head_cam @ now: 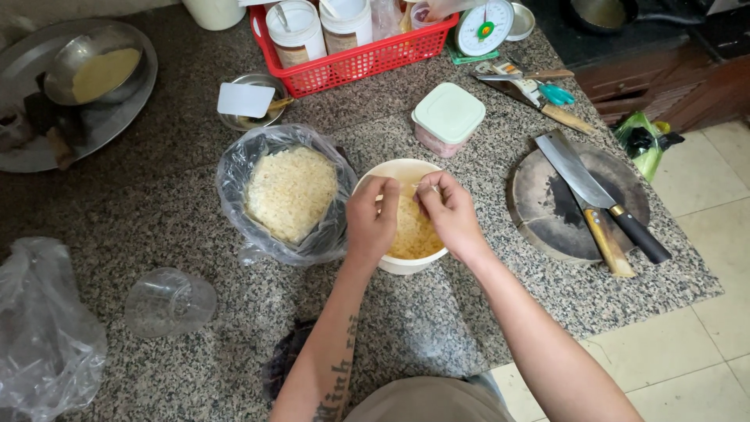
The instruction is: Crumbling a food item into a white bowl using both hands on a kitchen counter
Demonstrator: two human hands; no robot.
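Note:
Both my hands are over a white bowl (398,167) holding yellow noodle-like strands (412,234). My left hand (372,216) and my right hand (448,209) pinch a bit of the strands between their fingertips, close together above the bowl. Just left of the bowl stands a clear plastic bag (234,176), opened, full of pale shredded noodles (291,191).
A round chopping board (539,203) with a cleaver (582,180) and another knife lies at the right. A lidded plastic tub (448,117), red basket (367,59) of jars, kitchen scale (484,27), metal tray (31,148), tipped plastic cup (168,301) and crumpled bag (43,328) surround me.

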